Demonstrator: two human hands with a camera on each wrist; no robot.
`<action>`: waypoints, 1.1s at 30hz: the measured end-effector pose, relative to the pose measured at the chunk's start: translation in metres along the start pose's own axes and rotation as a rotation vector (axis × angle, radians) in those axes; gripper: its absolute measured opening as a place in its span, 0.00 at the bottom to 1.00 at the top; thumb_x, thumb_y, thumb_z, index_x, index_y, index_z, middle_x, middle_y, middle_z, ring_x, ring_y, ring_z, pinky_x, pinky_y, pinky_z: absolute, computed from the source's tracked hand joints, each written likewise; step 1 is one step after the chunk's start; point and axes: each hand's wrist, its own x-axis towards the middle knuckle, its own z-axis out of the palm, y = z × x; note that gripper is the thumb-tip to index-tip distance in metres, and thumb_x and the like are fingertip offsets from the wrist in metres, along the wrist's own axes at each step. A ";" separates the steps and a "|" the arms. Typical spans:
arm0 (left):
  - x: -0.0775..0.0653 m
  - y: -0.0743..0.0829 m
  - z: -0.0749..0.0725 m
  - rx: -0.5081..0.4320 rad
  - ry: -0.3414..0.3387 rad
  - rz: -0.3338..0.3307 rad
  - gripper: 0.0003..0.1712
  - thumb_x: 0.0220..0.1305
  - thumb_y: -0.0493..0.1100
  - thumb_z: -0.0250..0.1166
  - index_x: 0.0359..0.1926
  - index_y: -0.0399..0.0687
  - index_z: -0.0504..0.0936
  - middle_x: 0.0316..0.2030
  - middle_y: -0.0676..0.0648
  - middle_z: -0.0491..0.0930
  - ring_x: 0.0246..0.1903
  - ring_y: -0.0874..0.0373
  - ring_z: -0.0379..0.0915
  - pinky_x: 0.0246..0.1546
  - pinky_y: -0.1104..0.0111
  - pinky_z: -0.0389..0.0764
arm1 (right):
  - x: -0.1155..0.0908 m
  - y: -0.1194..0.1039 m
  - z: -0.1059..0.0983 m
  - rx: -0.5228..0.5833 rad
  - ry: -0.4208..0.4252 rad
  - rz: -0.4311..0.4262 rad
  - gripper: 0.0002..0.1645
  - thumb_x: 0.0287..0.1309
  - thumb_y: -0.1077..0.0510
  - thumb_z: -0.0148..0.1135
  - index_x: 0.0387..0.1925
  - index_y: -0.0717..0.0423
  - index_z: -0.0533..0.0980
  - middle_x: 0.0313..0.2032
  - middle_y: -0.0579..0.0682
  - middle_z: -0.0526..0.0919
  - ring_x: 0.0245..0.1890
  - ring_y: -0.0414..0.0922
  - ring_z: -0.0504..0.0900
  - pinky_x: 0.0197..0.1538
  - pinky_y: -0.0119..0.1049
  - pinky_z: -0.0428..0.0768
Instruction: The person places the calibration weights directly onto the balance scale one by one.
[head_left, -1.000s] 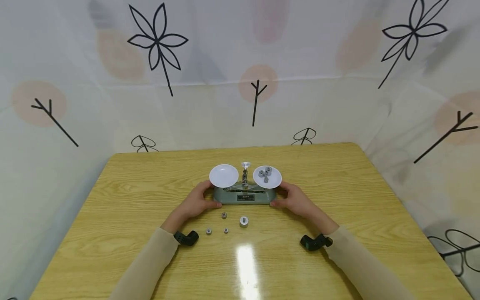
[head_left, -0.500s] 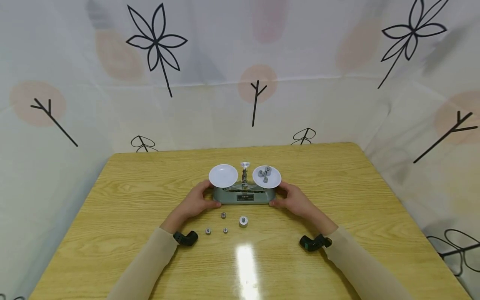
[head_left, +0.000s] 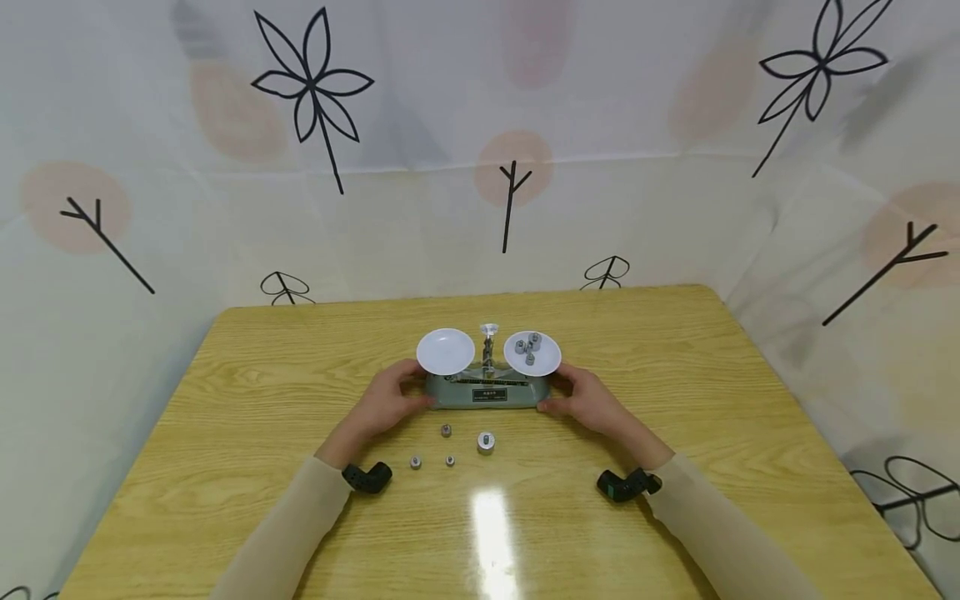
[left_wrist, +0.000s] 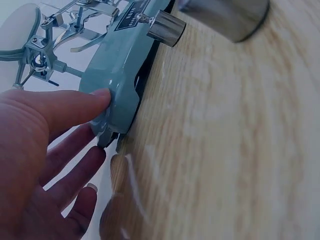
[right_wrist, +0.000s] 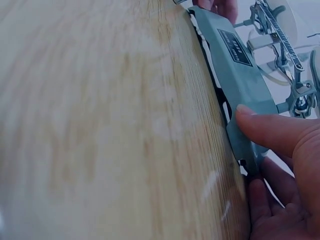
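A grey-green balance scale (head_left: 489, 395) stands on the table with two white pans. Its left pan (head_left: 446, 352) holds nothing; several metal weights (head_left: 529, 358) sit in the right pan (head_left: 553, 360). My right hand (head_left: 588, 400) grips the base's right end, thumb on the front face and fingers curled behind. At the other end, my left hand (head_left: 382, 402) is loosely spread: its thumb (left_wrist: 95, 102) lies against the base or just off it, while the relaxed fingers (left_wrist: 82, 167) hang beside the end. Parts of the fingers are hidden behind the base in the head view.
In front of the scale stand several loose weights, the largest one (head_left: 486, 443) near the middle and smaller ones, such as a small weight (head_left: 416, 462), to its left. The wooden table (head_left: 262, 367) meets a patterned cloth backdrop (head_left: 420, 208) at the rear.
My left hand has loosened and shifted slightly left, its thumb drawing back from the base's front. My right hand and the scale hold their places.
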 end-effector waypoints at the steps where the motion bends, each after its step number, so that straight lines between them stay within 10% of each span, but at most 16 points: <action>1: -0.001 0.001 -0.001 -0.002 0.005 -0.002 0.28 0.57 0.35 0.74 0.59 0.46 0.80 0.54 0.45 0.80 0.56 0.46 0.75 0.59 0.48 0.72 | 0.000 0.000 0.000 -0.001 0.000 0.001 0.45 0.52 0.64 0.75 0.69 0.65 0.65 0.66 0.63 0.70 0.66 0.59 0.68 0.66 0.53 0.67; 16: -0.012 0.008 -0.012 0.006 -0.012 -0.082 0.14 0.65 0.40 0.69 0.52 0.48 0.84 0.46 0.52 0.84 0.45 0.55 0.78 0.46 0.59 0.78 | -0.009 -0.041 -0.001 -0.006 -0.008 0.013 0.41 0.53 0.71 0.71 0.67 0.73 0.65 0.65 0.69 0.69 0.66 0.63 0.67 0.66 0.55 0.66; 33: -0.040 0.013 -0.015 0.008 -0.093 -0.061 0.14 0.68 0.45 0.67 0.52 0.46 0.84 0.43 0.54 0.84 0.42 0.58 0.78 0.42 0.65 0.78 | 0.001 0.002 0.000 0.018 -0.001 -0.009 0.44 0.52 0.64 0.75 0.69 0.66 0.66 0.67 0.63 0.70 0.67 0.59 0.67 0.67 0.52 0.65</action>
